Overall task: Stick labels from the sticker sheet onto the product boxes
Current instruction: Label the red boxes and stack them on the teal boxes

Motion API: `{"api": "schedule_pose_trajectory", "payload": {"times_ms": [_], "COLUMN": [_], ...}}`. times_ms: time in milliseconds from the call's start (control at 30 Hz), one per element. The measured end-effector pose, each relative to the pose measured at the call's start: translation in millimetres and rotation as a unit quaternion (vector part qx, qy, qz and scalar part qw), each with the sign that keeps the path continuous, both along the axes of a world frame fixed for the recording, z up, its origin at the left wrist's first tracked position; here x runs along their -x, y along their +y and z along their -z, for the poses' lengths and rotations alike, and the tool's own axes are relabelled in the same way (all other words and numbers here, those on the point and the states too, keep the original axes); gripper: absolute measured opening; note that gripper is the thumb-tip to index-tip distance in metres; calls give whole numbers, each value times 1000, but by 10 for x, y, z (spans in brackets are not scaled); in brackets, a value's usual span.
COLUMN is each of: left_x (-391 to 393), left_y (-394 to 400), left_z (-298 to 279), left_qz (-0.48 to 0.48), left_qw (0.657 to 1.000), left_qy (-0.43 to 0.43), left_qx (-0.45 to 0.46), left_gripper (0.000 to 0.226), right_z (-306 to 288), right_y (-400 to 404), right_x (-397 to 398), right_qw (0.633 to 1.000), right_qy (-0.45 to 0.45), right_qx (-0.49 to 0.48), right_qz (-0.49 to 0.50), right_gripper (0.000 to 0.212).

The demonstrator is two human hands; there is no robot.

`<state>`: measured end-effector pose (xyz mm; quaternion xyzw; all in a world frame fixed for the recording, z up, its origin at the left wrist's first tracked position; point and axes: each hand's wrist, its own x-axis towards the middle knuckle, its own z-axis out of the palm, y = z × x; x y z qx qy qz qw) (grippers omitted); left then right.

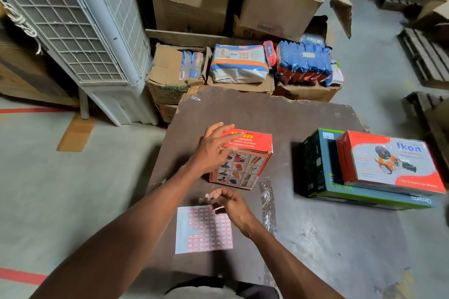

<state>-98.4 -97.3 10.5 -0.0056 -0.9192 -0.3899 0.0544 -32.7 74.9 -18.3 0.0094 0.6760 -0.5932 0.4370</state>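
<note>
Upright red cardboard dispenser box steadied by left hand, fingers spread over top, likely bracing for labelling. Small peeled label pinched by right hand above white sticker sheet with red-bordered labels on brown tabletop. Stacked boxes parked well right.

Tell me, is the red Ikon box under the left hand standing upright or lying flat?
Upright: the red Ikon box stands on the table, its top flap under the left hand.

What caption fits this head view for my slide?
Left hand steadies an upright red product box while the right hand pinches a label above the sticker sheet.
</note>
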Motion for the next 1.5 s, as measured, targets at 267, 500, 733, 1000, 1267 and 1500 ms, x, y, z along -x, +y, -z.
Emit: {"api": "schedule_pose_trajectory", "payload": {"times_ms": [267,500,733,1000,1267,1500], "left_x": [7,-35,-63,-48,-68,-79], "left_y": [-18,3,7,27,17,80], "left_z": [67,69,90,92,130,44], "left_qz": [0,0,-1,-9,-11,-33], "left_qw": [1000,1000,1000,1000,1000,999], "left_qy": [11,28,19,17,12,19], "left_qx": [13,12,5,2,-16,0], "left_gripper": [50,50,54,46,46,48], "right_z": [-373,-615,-790,-705,-645,-582], "right_y": [115,52,-110,-229,-264,-345], "right_x": [82,281,359,384,388,393], "right_qw": [988,957,923,900,893,884], "right_qy": [69,43,-12,-8,5,18], "right_qx": [14,83,106,100,89,53], "right_qz": [139,273,370,424,441,465], "right_gripper": [4,19,15,13,11,7]}}
